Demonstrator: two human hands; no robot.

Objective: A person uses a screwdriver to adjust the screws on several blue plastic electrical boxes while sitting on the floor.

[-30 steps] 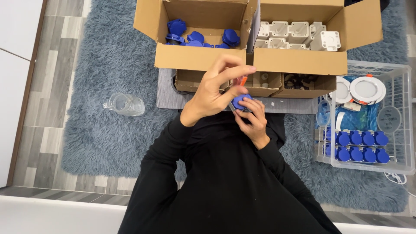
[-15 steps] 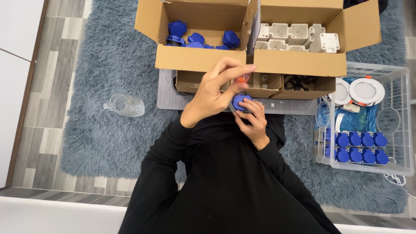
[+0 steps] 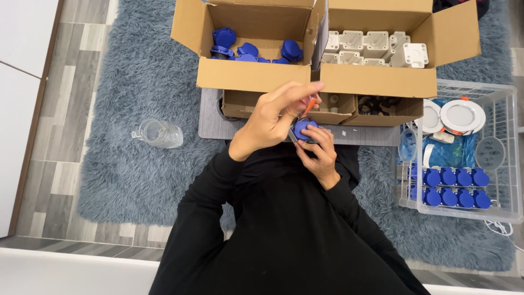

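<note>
My right hand (image 3: 321,154) is closed around a small blue round socket part (image 3: 302,128), held just above my lap. My left hand (image 3: 271,121) is above and to the left of it, pinching a thin orange-handled screwdriver (image 3: 309,104) whose tip points down at the blue part. Both arms are in black sleeves. The fingers hide most of the blue part and the tool's tip.
Two open cardboard boxes stand ahead: the left box (image 3: 248,75) holds blue parts, the right box (image 3: 382,80) holds white housings. A wire basket (image 3: 507,158) at right holds rows of blue caps and white round lamps. A clear jar (image 3: 157,134) lies on the grey rug (image 3: 125,82).
My left hand has shifted slightly, its fingers turning the orange tool over the blue part. My right hand has stayed in place.
</note>
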